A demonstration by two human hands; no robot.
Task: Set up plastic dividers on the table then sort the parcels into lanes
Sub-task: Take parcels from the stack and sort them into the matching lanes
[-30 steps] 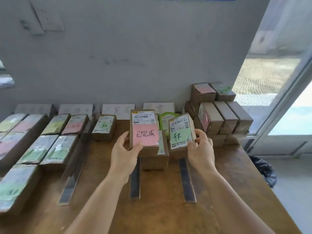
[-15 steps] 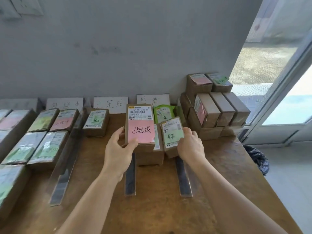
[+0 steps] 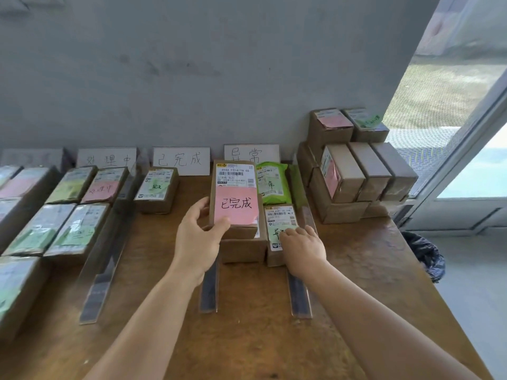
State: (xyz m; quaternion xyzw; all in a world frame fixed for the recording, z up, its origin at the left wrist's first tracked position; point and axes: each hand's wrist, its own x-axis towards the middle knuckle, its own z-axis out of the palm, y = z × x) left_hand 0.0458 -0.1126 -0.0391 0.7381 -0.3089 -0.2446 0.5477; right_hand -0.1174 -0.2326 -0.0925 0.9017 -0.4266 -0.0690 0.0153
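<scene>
My left hand (image 3: 198,238) grips the near left corner of a brown parcel with a pink note (image 3: 234,200), held tilted above another brown box (image 3: 244,249) in the lane between two clear plastic dividers (image 3: 210,287) (image 3: 299,296). My right hand (image 3: 301,248) curls over the near end of a small parcel with a green note (image 3: 279,224), which lies flat on the table beside that box, in front of a green pouch (image 3: 273,183). A third divider (image 3: 105,267) stands further left. Handwritten lane signs (image 3: 181,160) (image 3: 251,153) lean against the wall.
A stack of brown boxes (image 3: 356,171) fills the back right of the wooden table (image 3: 247,338). Several labelled parcels (image 3: 68,229) lie in the left lanes, and one (image 3: 156,187) sits by the middle sign. A black bag (image 3: 424,255) lies on the floor past the table's right edge.
My right hand has lowered the green-note parcel from mid-air down onto the table in front of the green pouch. My left hand still holds the pink-note parcel in about the same place.
</scene>
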